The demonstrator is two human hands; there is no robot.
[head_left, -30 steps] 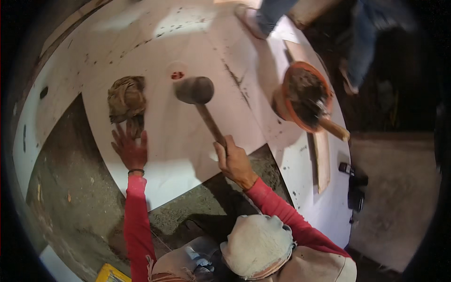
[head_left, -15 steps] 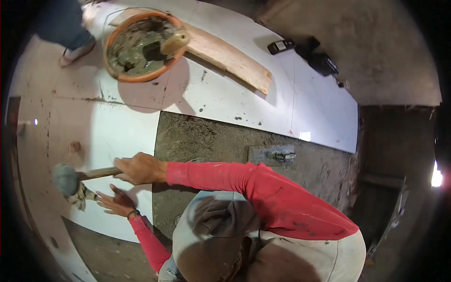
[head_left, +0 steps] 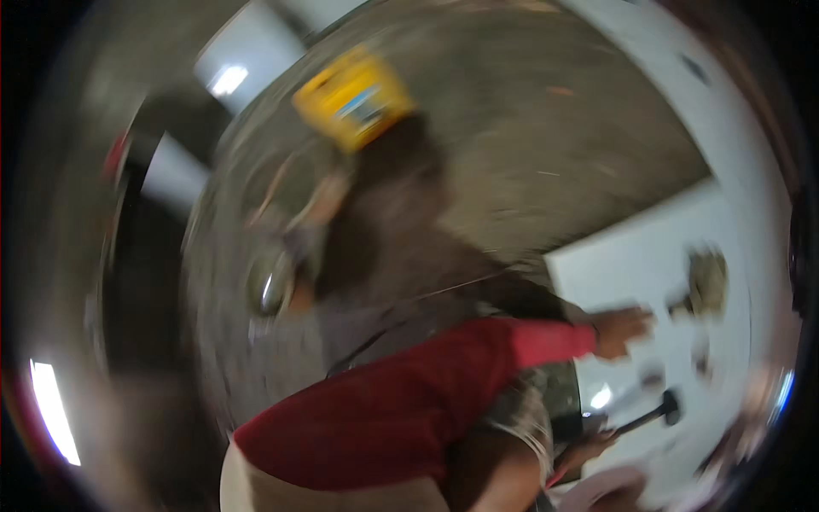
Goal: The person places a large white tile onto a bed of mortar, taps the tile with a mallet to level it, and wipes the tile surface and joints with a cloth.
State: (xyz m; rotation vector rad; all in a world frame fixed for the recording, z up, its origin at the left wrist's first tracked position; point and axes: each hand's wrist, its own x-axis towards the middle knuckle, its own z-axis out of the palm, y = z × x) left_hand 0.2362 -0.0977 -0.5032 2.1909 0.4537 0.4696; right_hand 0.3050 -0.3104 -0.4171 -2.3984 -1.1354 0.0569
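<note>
Blur runs through the head view. My left hand [head_left: 621, 331], in a red sleeve, reaches over a white floor tile [head_left: 623, 247] with its fingers stretched out and nothing in them. Just beyond its fingertips lies a lumpy greyish-yellow piece [head_left: 708, 282], perhaps a rag or sponge. Lower down, my right hand [head_left: 587, 445] is wrapped round the handle of a mallet [head_left: 671, 407]. The dark mallet head is over the tile, and whether it touches cannot be made out. My left arm and leg partly hide the right arm.
A yellow container [head_left: 354, 98] stands on the rough grey floor [head_left: 529, 162]. Left of my arm is a blurred round shiny object [head_left: 271, 282]. A thin line [head_left: 452, 290] crosses the floor. More white tiling [head_left: 665, 77] runs along the far right.
My view has swung far to the left, so the mortar bucket, plank and trowel are out of sight and the yellow container shows. The mallet is still in my right hand.
</note>
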